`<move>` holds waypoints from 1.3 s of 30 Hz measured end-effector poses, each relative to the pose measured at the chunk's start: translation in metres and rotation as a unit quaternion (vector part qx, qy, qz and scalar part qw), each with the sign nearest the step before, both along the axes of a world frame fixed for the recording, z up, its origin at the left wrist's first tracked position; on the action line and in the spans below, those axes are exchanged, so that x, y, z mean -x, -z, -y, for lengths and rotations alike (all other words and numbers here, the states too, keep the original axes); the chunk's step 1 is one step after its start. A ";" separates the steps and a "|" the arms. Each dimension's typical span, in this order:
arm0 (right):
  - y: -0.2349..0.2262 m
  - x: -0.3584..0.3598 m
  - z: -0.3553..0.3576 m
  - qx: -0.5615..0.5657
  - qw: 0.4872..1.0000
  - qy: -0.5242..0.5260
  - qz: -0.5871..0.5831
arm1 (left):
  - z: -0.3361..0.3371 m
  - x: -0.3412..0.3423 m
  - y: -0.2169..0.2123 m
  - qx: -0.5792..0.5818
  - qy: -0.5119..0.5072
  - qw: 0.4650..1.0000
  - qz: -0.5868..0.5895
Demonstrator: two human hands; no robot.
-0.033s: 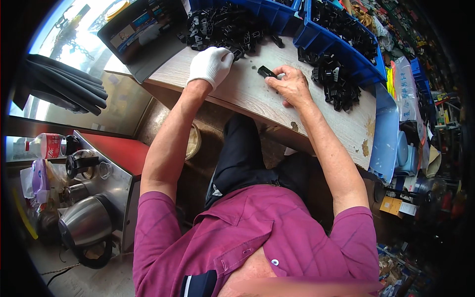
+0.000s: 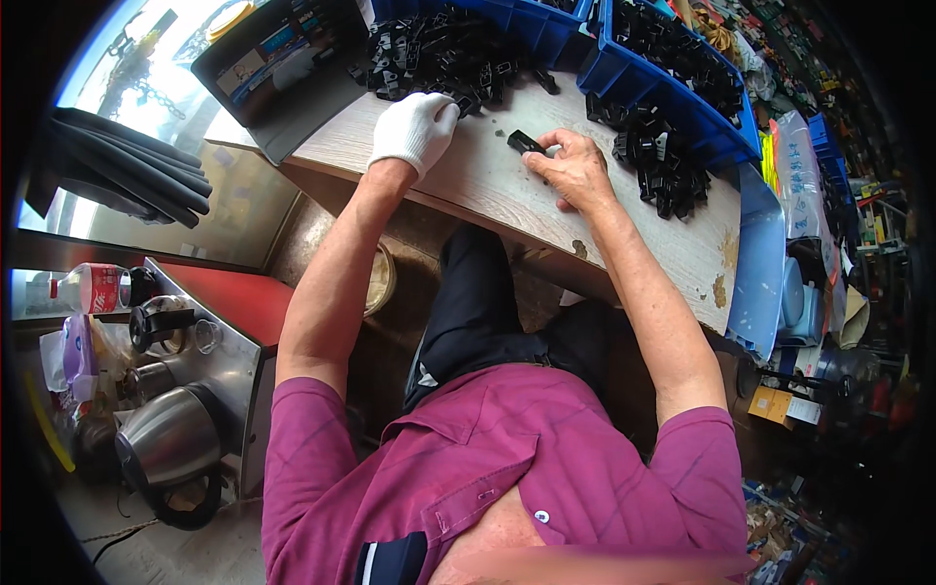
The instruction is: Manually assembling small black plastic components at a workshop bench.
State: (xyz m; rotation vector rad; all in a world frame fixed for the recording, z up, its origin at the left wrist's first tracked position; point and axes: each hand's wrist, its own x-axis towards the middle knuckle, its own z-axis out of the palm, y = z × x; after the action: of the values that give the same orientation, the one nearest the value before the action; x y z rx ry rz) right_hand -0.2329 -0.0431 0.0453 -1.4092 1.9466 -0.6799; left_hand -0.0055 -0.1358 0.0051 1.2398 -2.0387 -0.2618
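Note:
My left hand (image 2: 414, 132), in a white knitted glove, is closed at the near edge of a heap of small black plastic parts (image 2: 439, 54). Its fingertips are turned away, so whatever they grip is hidden; a black piece lies right beside them. Bare, my right hand (image 2: 573, 168) pinches a small oblong black plastic part (image 2: 526, 142) between thumb and fingers, just above the pale wood-grain table (image 2: 468, 171). To the right of that hand lies a second heap of similar black parts (image 2: 668, 166).
Blue bins (image 2: 673, 83) filled with black parts line the table's far side. A dark tablet-like screen (image 2: 283, 73) stands at the far left. A light-blue plastic tray (image 2: 756, 263) borders the right edge. At lower left, a steel kettle (image 2: 175, 434) sits on a metal-sided cabinet.

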 end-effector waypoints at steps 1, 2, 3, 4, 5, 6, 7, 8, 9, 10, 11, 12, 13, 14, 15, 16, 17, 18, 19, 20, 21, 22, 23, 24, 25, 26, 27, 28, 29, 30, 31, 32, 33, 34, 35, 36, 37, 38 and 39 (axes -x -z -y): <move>0.001 0.001 -0.001 0.003 1.000 -0.001 0.007 | -0.004 0.001 0.001 0.006 0.001 1.000 -0.001; 0.001 0.001 -0.001 0.002 1.000 0.000 0.007 | -0.008 0.002 0.002 0.005 0.002 1.000 -0.002; 0.001 0.002 -0.001 0.003 1.000 0.001 0.008 | -0.012 0.005 0.002 0.039 0.006 0.999 0.013; 0.001 0.002 -0.001 0.004 1.000 0.001 0.011 | -0.014 0.007 0.003 0.074 0.009 0.997 0.029; 0.000 0.002 -0.001 0.004 1.000 0.001 0.012 | -0.015 0.008 0.003 0.073 0.009 0.997 0.030; 0.000 0.003 -0.001 0.001 1.000 0.000 0.014 | -0.016 0.008 0.003 0.084 0.009 0.995 0.047; 0.000 0.004 -0.001 -0.002 1.000 -0.001 0.015 | -0.017 0.009 0.004 0.096 0.009 0.993 0.063; 0.000 0.003 -0.001 -0.002 1.000 -0.001 0.015 | -0.017 0.009 0.005 0.107 0.009 0.991 0.080; 0.000 0.003 -0.002 0.002 1.000 0.000 0.015 | -0.017 0.009 0.005 0.106 0.009 0.991 0.080; 0.000 0.002 -0.002 0.006 1.000 0.001 0.016 | -0.017 0.009 0.004 0.108 0.010 0.992 0.067; 0.001 0.003 -0.003 0.005 1.000 0.001 0.016 | -0.016 0.009 0.003 0.109 0.011 0.992 0.055; 0.002 0.003 -0.003 0.010 1.000 -0.001 0.019 | -0.014 0.008 0.001 0.108 0.011 0.993 0.055; 0.002 0.004 -0.003 0.014 1.000 -0.003 0.021 | -0.012 0.008 -0.002 0.068 0.019 0.996 0.051; 0.002 0.004 -0.003 0.014 1.000 -0.002 0.021 | -0.010 0.008 -0.006 0.027 0.026 0.998 0.046; 0.002 0.005 -0.003 0.014 1.000 0.000 0.021 | -0.009 0.010 -0.009 0.006 0.013 0.999 0.036; 0.002 0.004 -0.004 0.014 1.000 0.002 0.021 | -0.006 0.009 -0.009 0.005 0.013 0.999 0.036; 0.002 0.004 -0.004 0.013 1.000 0.002 0.022 | -0.003 0.007 -0.010 -0.014 0.010 0.999 0.043; 0.002 0.003 -0.004 0.017 1.000 -0.002 0.019 | 0.000 0.005 -0.010 -0.032 0.007 0.998 0.051; 0.002 0.004 -0.004 0.021 1.000 -0.003 0.016 | 0.003 0.006 -0.015 -0.056 0.005 0.996 0.073; 0.003 0.005 -0.005 0.020 1.000 0.000 0.016 | 0.003 0.006 -0.018 -0.084 -0.001 0.995 0.052; 0.004 0.006 -0.005 0.023 1.000 0.001 0.013 | 0.002 0.007 -0.020 -0.111 -0.008 0.993 0.031; 0.004 0.004 -0.005 0.026 1.000 -0.001 0.011 | 0.005 0.004 -0.017 -0.106 -0.010 0.993 0.046; 0.003 0.003 -0.005 0.026 1.000 -0.002 0.012 | 0.006 0.002 -0.011 -0.106 -0.011 0.993 0.047; 0.003 0.002 -0.004 0.030 0.999 -0.001 0.015 | 0.005 0.002 -0.004 -0.067 -0.019 0.998 0.000; 0.003 0.002 -0.005 0.033 0.999 0.001 0.018 | 0.004 0.002 -0.002 -0.029 -0.026 0.998 -0.047; 0.003 0.002 -0.005 0.032 0.999 0.002 0.018 | 0.004 0.002 0.001 -0.030 -0.025 0.998 -0.046; 0.004 0.002 -0.005 0.034 0.999 0.004 0.016 | 0.002 0.002 0.003 -0.028 -0.014 0.998 -0.054; 0.004 0.002 -0.005 0.038 0.999 0.006 0.014 | 0.001 0.002 0.004 -0.025 -0.002 0.998 -0.061; 0.005 0.003 -0.005 0.037 0.999 0.006 0.015 | -0.001 0.002 0.006 -0.025 -0.002 0.998 -0.061; 0.006 0.004 -0.005 0.042 0.999 0.002 0.015 | -0.003 0.003 0.007 -0.005 0.000 0.998 -0.066; 0.006 0.003 -0.005 0.047 0.999 -0.002 0.016 | -0.005 0.003 0.008 0.016 0.001 0.997 -0.072; 0.005 0.003 -0.006 0.047 0.999 -0.002 0.016 | -0.007 0.002 0.009 0.015 0.001 0.997 -0.071; 0.004 0.002 -0.006 0.047 0.999 -0.003 0.019 | -0.008 0.001 0.010 0.046 0.014 0.997 -0.058; 0.002 0.000 -0.007 0.047 0.999 -0.004 0.023 | -0.010 0.000 0.010 0.076 0.026 0.996 -0.044; 0.002 0.000 -0.007 0.047 0.999 -0.003 0.024 | -0.012 0.000 0.010 0.076 0.026 0.996 -0.044; 0.003 0.000 -0.007 0.049 0.998 -0.003 0.026 | -0.015 0.001 0.010 0.108 0.034 0.993 -0.017; 0.003 0.001 -0.008 0.051 0.998 -0.001 0.028 | -0.018 0.003 0.008 0.141 0.043 0.989 0.009; 0.004 0.001 -0.007 0.050 0.998 0.000 0.028 | -0.023 0.003 0.005 0.140 0.052 0.988 0.034; 0.005 0.002 -0.006 0.053 0.998 0.000 0.020 | -0.027 0.003 0.004 0.139 0.053 0.988 0.034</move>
State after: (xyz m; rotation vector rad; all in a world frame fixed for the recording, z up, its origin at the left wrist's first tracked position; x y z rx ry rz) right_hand -0.2354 -0.0367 0.0404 -1.4474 1.9044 -0.8148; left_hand -0.0088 -0.1092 0.0015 0.9822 -2.1172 0.0175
